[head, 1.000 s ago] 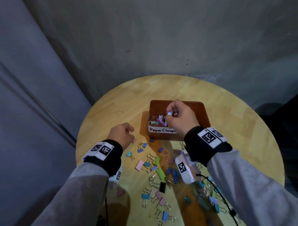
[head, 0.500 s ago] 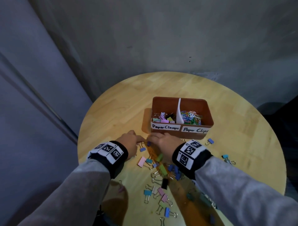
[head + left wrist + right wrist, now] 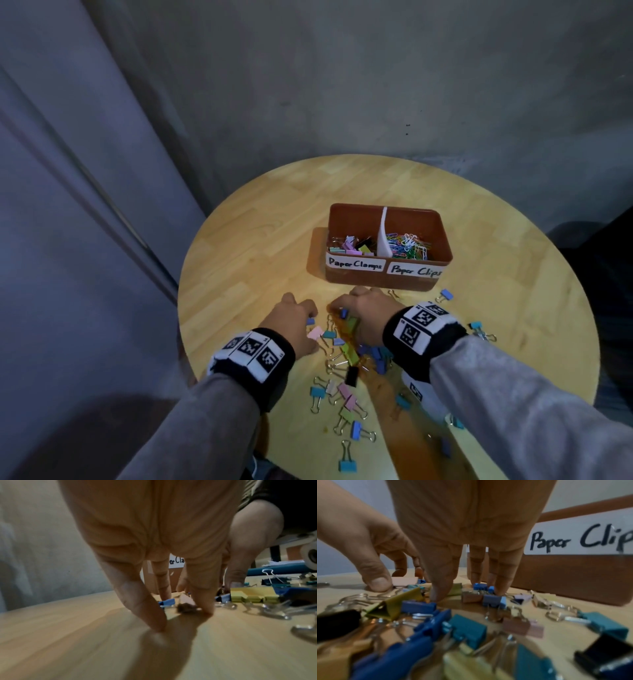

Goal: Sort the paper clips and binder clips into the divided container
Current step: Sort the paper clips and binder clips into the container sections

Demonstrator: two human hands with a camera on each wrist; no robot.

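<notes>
A brown divided container (image 3: pixel 442 240) stands mid-table, labelled "Paper Clamps" on the left and "Paper Clips" on the right. Binder clips lie in its left half and coloured paper clips (image 3: pixel 407 245) in its right half. Loose binder clips (image 3: pixel 349 353) are scattered in front of it. My left hand (image 3: pixel 308 313) reaches down with straight fingers (image 3: pixel 150 615) touching the table around a small pink clip (image 3: pixel 186 601). My right hand (image 3: pixel 339 308) is beside it. Its fingertips (image 3: pixel 439 593) rest among the clips near a small blue clip (image 3: pixel 480 586), thumb apart.
The round wooden table (image 3: pixel 260 240) stands against a grey wall. A few binder clips (image 3: pixel 445 294) lie apart to the right of the container, and more lie near the front edge (image 3: pixel 347 464). My sleeves cover part of the pile.
My right hand has left the container's left half and come down to the clip pile. The left hand has shifted slightly right towards it.
</notes>
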